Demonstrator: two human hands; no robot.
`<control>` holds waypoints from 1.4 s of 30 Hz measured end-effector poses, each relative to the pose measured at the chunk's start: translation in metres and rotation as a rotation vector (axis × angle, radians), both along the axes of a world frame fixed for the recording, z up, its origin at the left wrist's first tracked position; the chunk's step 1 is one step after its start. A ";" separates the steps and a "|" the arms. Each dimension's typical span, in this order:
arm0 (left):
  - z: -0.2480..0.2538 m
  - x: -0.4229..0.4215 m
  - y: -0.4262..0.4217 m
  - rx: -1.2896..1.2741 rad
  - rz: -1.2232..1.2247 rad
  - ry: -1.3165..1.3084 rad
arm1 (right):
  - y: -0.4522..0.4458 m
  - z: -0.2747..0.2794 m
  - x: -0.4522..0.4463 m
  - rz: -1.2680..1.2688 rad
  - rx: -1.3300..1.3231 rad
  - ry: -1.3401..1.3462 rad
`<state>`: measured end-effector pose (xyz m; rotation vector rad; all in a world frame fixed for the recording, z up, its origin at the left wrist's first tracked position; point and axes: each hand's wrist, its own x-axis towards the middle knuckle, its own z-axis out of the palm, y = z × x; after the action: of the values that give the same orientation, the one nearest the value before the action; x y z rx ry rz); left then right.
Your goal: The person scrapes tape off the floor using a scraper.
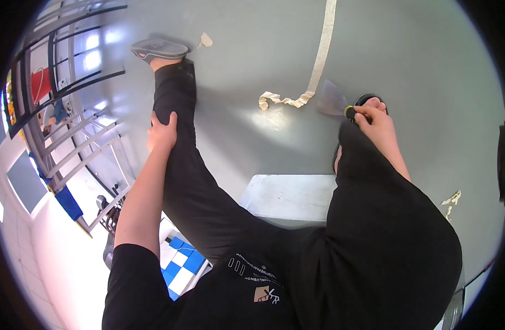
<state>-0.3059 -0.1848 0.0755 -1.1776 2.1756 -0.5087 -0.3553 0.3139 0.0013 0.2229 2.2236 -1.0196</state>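
Note:
My right hand [378, 125] is closed around the dark, yellow-ringed handle of a scraper [331, 100], beside my right foot. The scraper's broad blade points left, close to a strip of beige tape [321, 52] on the grey floor. The strip's near end is peeled up and crumpled. It curls off to the left of the blade. My left hand [163, 132] grips the black trouser leg [178, 159] on my lower left leg, its thumb and fingers on either side.
Beneath me is a light metal-grey seat or box [288, 195]. A torn tape scrap [205, 40] lies by my left shoe [160, 48], and other scraps [452, 203] lie at right. Metal frames [79, 140] stand along the left, near a blue-and-white checked item [183, 263].

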 end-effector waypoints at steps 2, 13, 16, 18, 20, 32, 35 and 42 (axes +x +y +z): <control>0.000 -0.004 -0.001 0.005 0.003 -0.005 | 0.007 0.003 -0.005 -0.017 -0.011 -0.003; 0.002 -0.005 0.003 -0.013 0.004 -0.049 | 0.013 0.004 -0.016 -0.012 0.016 0.042; -0.002 -0.003 0.000 -0.010 0.011 -0.026 | 0.009 -0.010 -0.021 -0.063 -0.056 -0.013; -0.001 -0.003 0.001 -0.009 0.018 -0.020 | -0.019 -0.005 -0.026 -0.017 0.107 -0.076; -0.001 -0.004 0.002 -0.007 0.027 -0.014 | -0.012 -0.007 -0.018 0.010 0.046 0.083; -0.005 0.000 -0.002 -0.006 0.007 -0.002 | -0.010 -0.016 -0.010 0.147 0.184 0.185; -0.001 -0.005 0.001 -0.002 0.005 -0.011 | 0.008 0.001 -0.014 0.016 0.010 0.012; -0.002 -0.005 0.000 0.004 0.015 -0.007 | -0.015 -0.015 -0.012 0.142 0.249 0.097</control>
<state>-0.3107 -0.1844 0.0739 -1.1878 2.1587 -0.5013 -0.3671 0.2988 -0.0135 0.1239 2.4158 -0.6910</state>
